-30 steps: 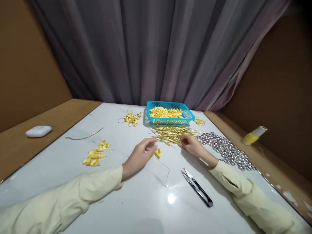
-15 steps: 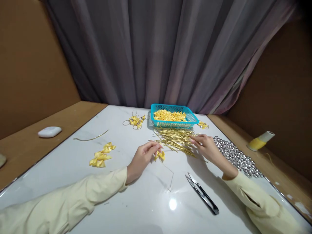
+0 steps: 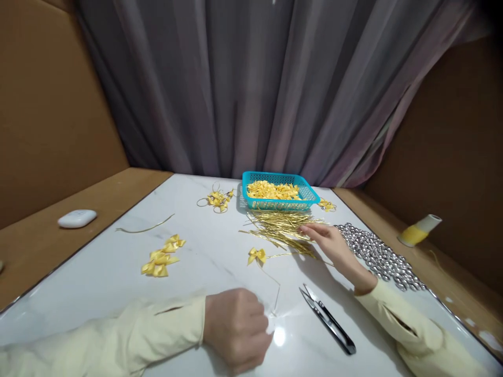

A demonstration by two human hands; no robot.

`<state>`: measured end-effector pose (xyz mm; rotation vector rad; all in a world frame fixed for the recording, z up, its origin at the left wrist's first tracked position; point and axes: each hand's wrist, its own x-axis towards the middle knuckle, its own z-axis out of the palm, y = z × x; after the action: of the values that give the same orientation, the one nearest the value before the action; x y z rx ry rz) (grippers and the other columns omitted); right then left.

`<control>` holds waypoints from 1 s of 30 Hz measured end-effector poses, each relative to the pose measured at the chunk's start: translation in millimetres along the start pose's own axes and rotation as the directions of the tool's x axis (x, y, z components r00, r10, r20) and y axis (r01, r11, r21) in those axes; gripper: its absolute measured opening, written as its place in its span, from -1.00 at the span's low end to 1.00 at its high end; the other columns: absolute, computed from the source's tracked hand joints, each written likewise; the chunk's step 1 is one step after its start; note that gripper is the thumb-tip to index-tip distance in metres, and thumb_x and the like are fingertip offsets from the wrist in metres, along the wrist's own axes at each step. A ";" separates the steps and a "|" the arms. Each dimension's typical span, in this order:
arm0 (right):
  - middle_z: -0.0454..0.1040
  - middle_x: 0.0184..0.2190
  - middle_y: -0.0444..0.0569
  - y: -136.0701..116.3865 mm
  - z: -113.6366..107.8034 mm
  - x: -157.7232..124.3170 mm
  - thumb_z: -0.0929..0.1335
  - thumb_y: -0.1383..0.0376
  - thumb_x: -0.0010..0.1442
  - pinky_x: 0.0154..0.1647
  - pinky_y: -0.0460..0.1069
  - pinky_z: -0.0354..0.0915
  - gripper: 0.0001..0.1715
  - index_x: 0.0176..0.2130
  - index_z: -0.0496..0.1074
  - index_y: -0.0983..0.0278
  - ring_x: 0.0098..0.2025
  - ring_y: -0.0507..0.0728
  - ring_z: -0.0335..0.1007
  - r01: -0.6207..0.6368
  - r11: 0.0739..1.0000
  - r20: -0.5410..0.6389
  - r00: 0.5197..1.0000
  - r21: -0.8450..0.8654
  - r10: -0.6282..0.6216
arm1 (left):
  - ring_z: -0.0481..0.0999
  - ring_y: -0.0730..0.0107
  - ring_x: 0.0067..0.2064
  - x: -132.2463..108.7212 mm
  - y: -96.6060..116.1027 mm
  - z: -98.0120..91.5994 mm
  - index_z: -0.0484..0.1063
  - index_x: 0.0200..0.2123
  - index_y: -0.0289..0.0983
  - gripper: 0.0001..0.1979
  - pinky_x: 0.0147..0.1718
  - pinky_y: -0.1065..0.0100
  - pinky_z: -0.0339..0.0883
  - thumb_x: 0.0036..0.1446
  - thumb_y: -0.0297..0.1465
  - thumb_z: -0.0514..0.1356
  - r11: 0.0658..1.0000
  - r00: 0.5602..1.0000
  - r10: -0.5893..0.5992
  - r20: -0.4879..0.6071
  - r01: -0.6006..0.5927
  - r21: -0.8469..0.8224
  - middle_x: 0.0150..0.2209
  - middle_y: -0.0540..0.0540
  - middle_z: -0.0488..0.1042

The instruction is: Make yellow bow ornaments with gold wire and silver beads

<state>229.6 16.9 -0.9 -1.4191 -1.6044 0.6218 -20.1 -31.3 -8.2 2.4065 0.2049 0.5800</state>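
Observation:
My left hand is curled into a fist low on the white table, its fingers turned under, so what they hold, if anything, is hidden. Just above it a small yellow ribbon bow lies flat, with a thin bent thread trailing from it toward my knuckles. My right hand reaches over the pile of gold twist ties. Its fingers are stretched out, the fingertips touching the right side of the pile. Black-handled thread snips lie below the right hand, blades pointing up and left.
A blue basket of yellow bows stands at the back. Silver beads spread along the right. Several loose bows and a single gold tie lie left. Bow pieces with loops sit behind; a thread cone stands far right.
My left hand has let go of the yellow bow and drawn back toward me, closing into a fist. The bow stays on the table. My right hand has shifted slightly left over the ties.

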 end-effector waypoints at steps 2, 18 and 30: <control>0.53 -0.33 0.07 -5.2 -2.4 -0.3 0.27 0.05 0.09 -0.33 0.02 0.28 -0.55 -0.30 0.50 0.35 -0.28 0.19 0.40 -0.011 0.997 -0.056 0.998 0.073 0.016 | -0.09 0.45 -0.70 0.9 2.8 2.9 -0.02 -0.74 -0.20 -0.63 -0.72 0.32 -0.27 0.02 -0.39 0.05 1.000 0.997 0.027 0.079 -0.026 -0.010 -0.76 -0.01 0.06; 0.44 -0.26 -0.01 -42.8 8.5 -52.1 0.34 0.27 0.07 -0.57 -0.12 0.18 -0.86 -0.38 0.47 0.28 -0.44 0.00 0.32 -0.439 0.593 0.414 0.891 0.675 0.189 | 0.41 0.44 -0.32 27.6 10.3 -9.7 -0.13 0.23 -0.09 -0.34 -0.32 0.35 0.28 0.14 -0.39 0.14 0.450 0.855 -0.517 -0.031 0.241 -0.860 -0.23 -0.12 0.46; 0.45 -0.30 -0.04 -31.3 20.4 -53.8 0.37 0.30 0.07 -0.57 -0.19 0.17 -0.86 -0.34 0.47 0.33 -0.49 -0.08 0.29 -0.538 0.440 0.526 0.835 0.719 0.161 | 0.50 0.33 -0.42 25.7 -5.6 -5.7 0.44 -0.17 -0.46 -0.57 -0.33 0.31 0.30 0.18 -0.20 0.03 0.277 0.834 -0.518 0.190 0.373 -0.885 -0.33 -0.31 0.54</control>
<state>193.9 -38.0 -0.2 -0.8523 -0.9263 1.7808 0.2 -16.5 1.4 1.1178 0.4783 0.4061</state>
